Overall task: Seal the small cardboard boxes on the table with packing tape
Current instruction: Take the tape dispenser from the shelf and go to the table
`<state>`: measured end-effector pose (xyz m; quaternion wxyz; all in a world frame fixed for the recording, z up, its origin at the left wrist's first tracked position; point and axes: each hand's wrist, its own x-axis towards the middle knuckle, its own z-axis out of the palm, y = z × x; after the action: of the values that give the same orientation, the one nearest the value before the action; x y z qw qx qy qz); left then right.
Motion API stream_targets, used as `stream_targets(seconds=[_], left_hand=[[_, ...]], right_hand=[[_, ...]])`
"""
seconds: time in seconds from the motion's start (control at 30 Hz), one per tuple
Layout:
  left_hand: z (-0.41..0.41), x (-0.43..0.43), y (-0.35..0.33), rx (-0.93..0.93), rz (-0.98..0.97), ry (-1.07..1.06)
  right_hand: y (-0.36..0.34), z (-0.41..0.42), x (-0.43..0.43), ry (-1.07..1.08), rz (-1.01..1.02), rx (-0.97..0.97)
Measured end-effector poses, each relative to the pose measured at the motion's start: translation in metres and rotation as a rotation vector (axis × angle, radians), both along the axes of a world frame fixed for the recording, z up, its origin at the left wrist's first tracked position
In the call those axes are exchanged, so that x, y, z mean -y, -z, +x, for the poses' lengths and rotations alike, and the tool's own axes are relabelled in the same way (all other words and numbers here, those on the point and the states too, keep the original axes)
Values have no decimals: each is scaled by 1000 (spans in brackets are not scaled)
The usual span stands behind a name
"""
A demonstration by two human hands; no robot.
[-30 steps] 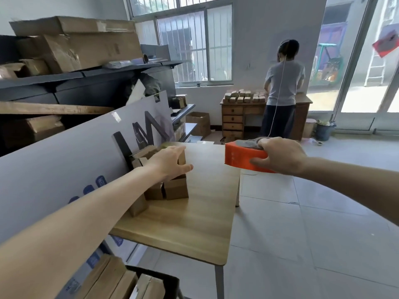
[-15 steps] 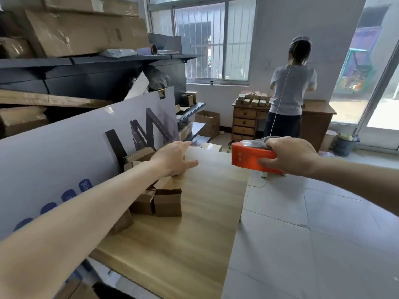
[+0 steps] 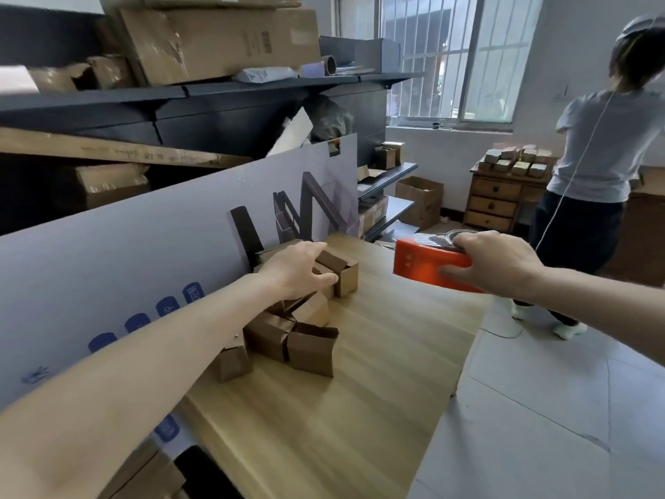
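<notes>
Several small brown cardboard boxes lie in a loose pile on the wooden table (image 3: 342, 408), against a leaning grey board. My left hand (image 3: 298, 270) reaches over the pile and closes its fingers and thumb on the farthest small box (image 3: 345, 273), whose top flaps stand open. Nearer boxes (image 3: 311, 349) lie tipped on their sides. My right hand (image 3: 493, 262) grips an orange tape dispenser (image 3: 428, 262) held in the air above the table's right edge, to the right of the box.
The grey printed board (image 3: 144, 275) leans along the table's left side. Dark shelves (image 3: 216, 99) with big cartons rise behind it. A person (image 3: 597, 167) stands at a wooden desk (image 3: 496, 199) stacked with small boxes. Tiled floor (image 3: 557, 408) lies to the right.
My left hand has dropped from above the pile onto the farthest box and closed on it. The view has moved closer to the table. My right hand still holds the dispenser.
</notes>
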<state>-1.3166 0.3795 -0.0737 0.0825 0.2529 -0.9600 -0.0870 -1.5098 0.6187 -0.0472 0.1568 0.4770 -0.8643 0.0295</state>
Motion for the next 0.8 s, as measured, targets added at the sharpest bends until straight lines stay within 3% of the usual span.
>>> stream_targets(seconds=[0.3,0.8], left_hand=[[-69,-17,17,44,29,-241],[-167,-37,34,113,46,-402]], right_hand=[[20,-128,26,-180,-7,30],[76,-266,65,-398,50,129]])
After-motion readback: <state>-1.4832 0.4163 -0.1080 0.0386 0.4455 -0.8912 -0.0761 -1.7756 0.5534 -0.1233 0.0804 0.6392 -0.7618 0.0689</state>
